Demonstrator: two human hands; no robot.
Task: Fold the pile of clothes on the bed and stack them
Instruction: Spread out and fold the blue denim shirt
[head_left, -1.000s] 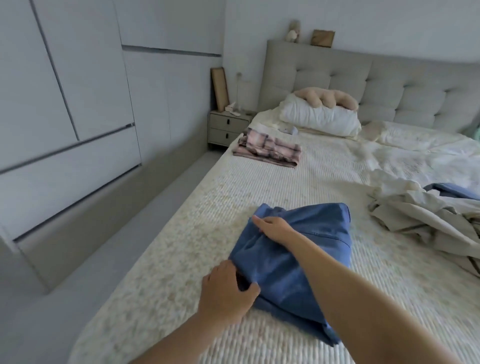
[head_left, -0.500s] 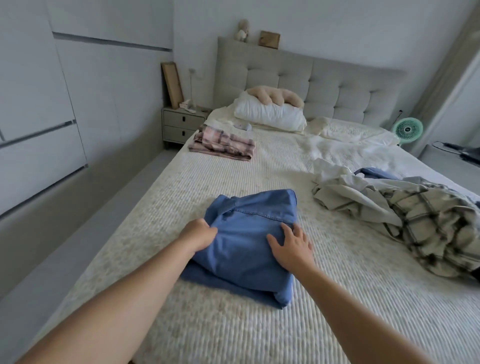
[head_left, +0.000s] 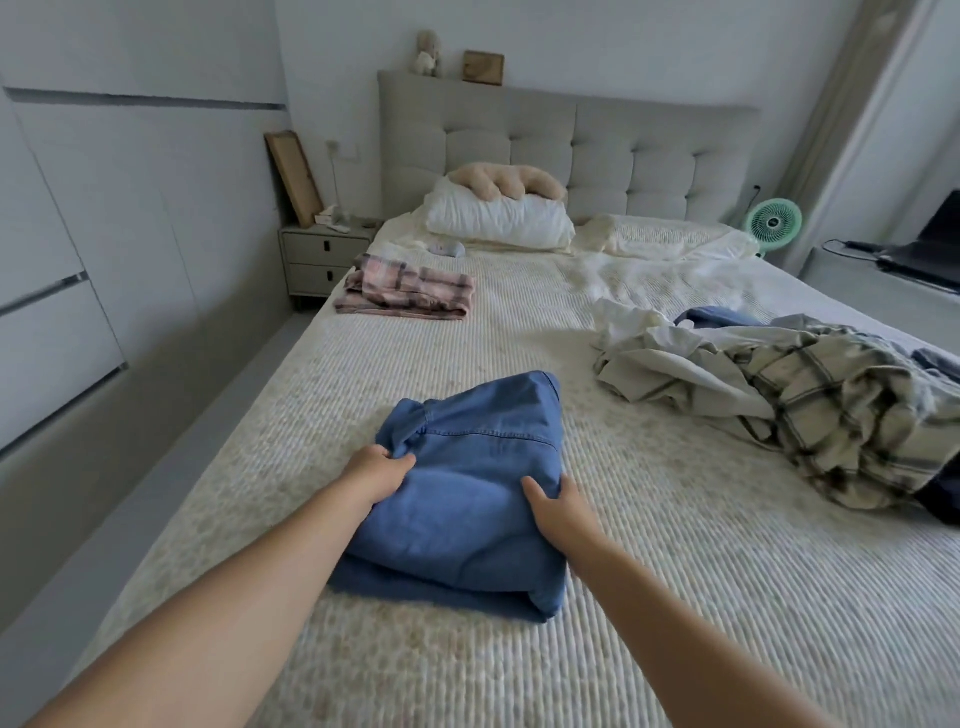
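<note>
A folded blue denim garment (head_left: 478, 488) lies on the cream ribbed bedspread (head_left: 675, 597) in front of me. My left hand (head_left: 376, 470) grips its left edge, fingers curled into the cloth. My right hand (head_left: 558, 506) grips its right edge, thumb on top and fingers round the side. A folded pink plaid garment (head_left: 410, 286) sits farther up the bed on the left. An unfolded pile of clothes (head_left: 779, 395), beige, checked and blue, lies to the right.
A white pillow (head_left: 498, 218) with a tan plush on it leans against the grey tufted headboard (head_left: 571, 145). A nightstand (head_left: 317, 257) stands left of the bed, a green fan (head_left: 772, 223) at the right. Wardrobe doors line the left wall.
My right hand crossed from the garment's left corner to its right edge, and my left hand moved up to the left edge. The view turned right, bringing the clothes pile into sight.
</note>
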